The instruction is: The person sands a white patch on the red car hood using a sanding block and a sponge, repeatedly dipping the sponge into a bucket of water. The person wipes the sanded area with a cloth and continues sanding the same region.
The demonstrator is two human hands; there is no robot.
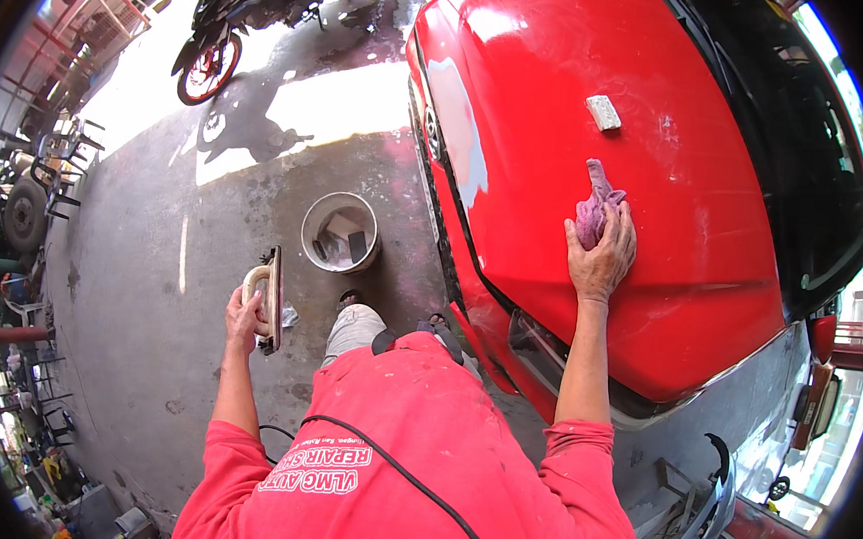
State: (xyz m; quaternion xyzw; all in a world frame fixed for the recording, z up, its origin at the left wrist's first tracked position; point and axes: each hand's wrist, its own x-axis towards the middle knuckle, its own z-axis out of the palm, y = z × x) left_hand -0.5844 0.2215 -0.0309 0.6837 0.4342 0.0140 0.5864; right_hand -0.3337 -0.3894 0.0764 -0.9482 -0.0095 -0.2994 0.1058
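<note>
My left hand (243, 319) is closed round the pale handle of a long sanding block (272, 299), held upright on edge over the floor, left of the bucket. On the red car hood (542, 247), my right hand (602, 255) rests with its fingers on a crumpled purple rag (596, 208). Part of the rag sticks out beyond my fingertips. Farther up the hood lies a small whitish block (604, 113). A patch of pale filler (457, 123) covers the hood's front left edge.
A white bucket (375, 229) with water and several flat pieces in it stands on the concrete floor beside the car's front. A motorcycle (210, 58) is parked at the far left. Tyres (26, 215) and metal racks line the left side. A loose bumper (707, 524) lies at lower right.
</note>
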